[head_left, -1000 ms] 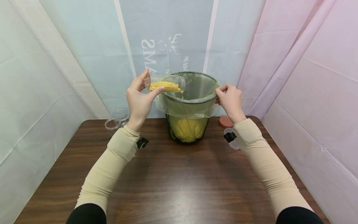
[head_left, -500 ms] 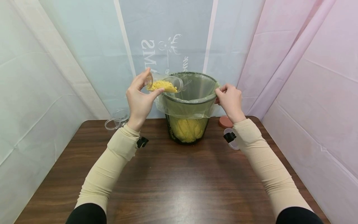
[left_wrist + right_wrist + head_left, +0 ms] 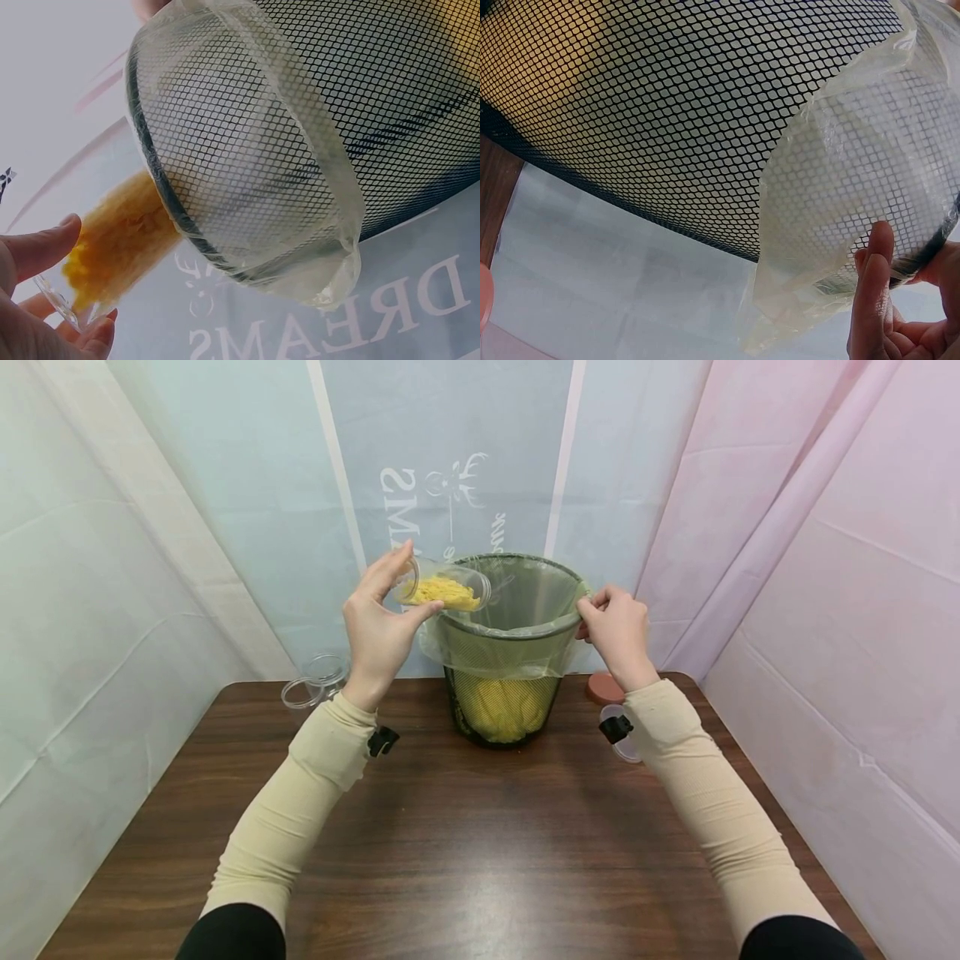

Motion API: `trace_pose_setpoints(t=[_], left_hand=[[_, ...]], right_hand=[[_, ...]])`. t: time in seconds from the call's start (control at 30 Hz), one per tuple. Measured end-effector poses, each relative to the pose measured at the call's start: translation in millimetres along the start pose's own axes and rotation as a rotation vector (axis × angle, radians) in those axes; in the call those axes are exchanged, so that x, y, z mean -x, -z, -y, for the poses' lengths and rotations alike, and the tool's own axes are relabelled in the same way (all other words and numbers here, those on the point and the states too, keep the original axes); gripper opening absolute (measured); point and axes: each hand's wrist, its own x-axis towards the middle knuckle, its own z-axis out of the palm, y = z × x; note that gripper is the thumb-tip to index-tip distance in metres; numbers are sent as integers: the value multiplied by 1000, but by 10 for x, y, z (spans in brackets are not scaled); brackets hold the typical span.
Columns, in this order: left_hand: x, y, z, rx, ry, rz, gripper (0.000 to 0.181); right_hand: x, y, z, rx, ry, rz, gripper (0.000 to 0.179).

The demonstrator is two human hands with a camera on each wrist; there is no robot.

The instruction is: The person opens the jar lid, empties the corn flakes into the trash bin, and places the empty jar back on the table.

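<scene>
My left hand [image 3: 380,635] grips the base end of a clear plastic jar [image 3: 480,578], tipped on its side with its mouth at the left rim of a black mesh bin [image 3: 504,633]. Small yellow pieces [image 3: 442,592] lie along the jar's lower side. A thin translucent bag [image 3: 255,150] lines the bin and folds down over its rim. More yellow material [image 3: 502,710] shows through the mesh at the bottom. At the bin's right rim, my right hand [image 3: 618,631] pinches the rim and bag edge between thumb and fingers.
Behind my left wrist stands a clear open jar [image 3: 326,670], with a clear ring-like lid [image 3: 302,692] beside it. A reddish-brown lid [image 3: 604,687] and a clear lid [image 3: 626,746] lie by my right wrist. Fabric walls [image 3: 840,610] border the brown table [image 3: 480,843].
My left hand has shifted slightly right with the jar. The yellow pieces in the jar have moved and look fewer. My right hand stays at the rim.
</scene>
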Motion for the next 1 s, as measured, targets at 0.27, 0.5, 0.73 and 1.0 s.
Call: trace_pose_setpoints(t=[0.27,0.5,0.73,1.0], left_hand=[[-6,5,-31,20,9,-5,70],[-3,9,-27,12,-2,-13,71],[5,27,-228,6,35,1,67],[6,23,-339,-13,77,9,67]], right_hand=[[0,-8,0,-2,-1,-3,25],[1,-6,5,1,-7,-4,25],[5,-1,-1,2,0,-4,25],[6,3,14,10,-8,2,26]])
